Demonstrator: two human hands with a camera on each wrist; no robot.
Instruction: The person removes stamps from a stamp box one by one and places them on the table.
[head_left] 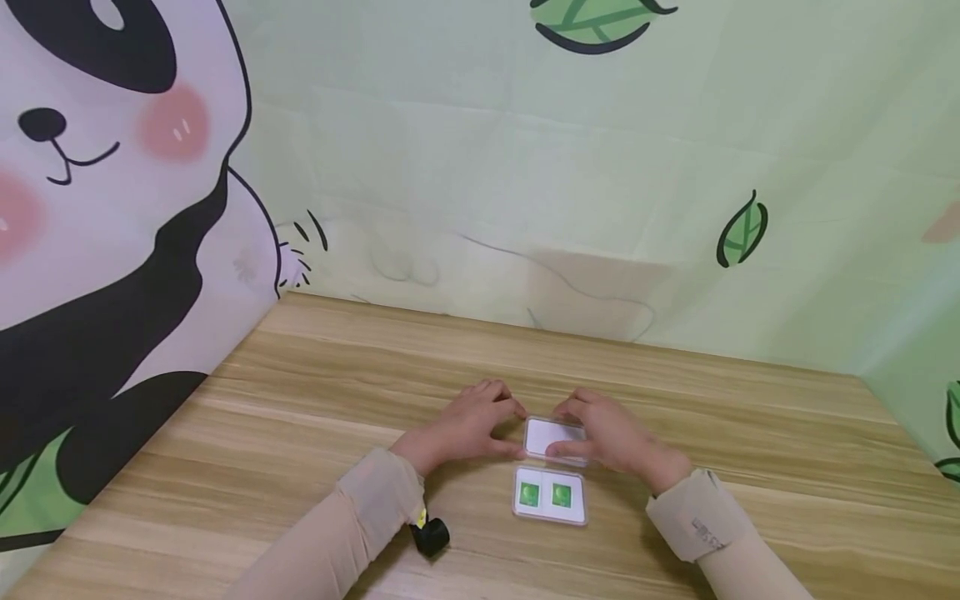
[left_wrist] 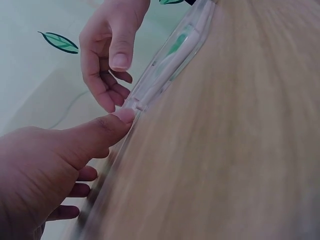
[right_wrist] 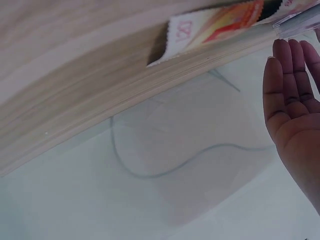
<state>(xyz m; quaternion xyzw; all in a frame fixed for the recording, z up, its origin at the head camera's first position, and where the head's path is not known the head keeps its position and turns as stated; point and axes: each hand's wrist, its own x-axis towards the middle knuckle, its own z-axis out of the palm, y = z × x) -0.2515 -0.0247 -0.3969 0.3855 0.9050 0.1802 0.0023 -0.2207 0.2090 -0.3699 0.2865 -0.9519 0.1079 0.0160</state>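
Note:
A flat clear plastic case with a white insert (head_left: 540,435) lies on the wooden table between both hands. My left hand (head_left: 476,423) holds its left end, with thumb and forefinger at two corners. In the left wrist view, the left thumb (left_wrist: 112,127) sits right on a clear plastic corner. My right hand (head_left: 618,437) is over the right end, hiding part of it, its thumb across the white insert. Fairly straight right fingers (right_wrist: 285,75) show in the right wrist view, tips by the clear plastic edge. Nearer me lies a second case holding two green stamps (head_left: 528,495).
A perforated red-and-orange stamp (right_wrist: 215,30) marked 120, its corner curling up, lies on the table in the right wrist view. Beside the left cuff is a black cylindrical thing (head_left: 431,537). Behind the table (head_left: 360,350) hangs a pale green cloth printed with a panda (head_left: 120,192).

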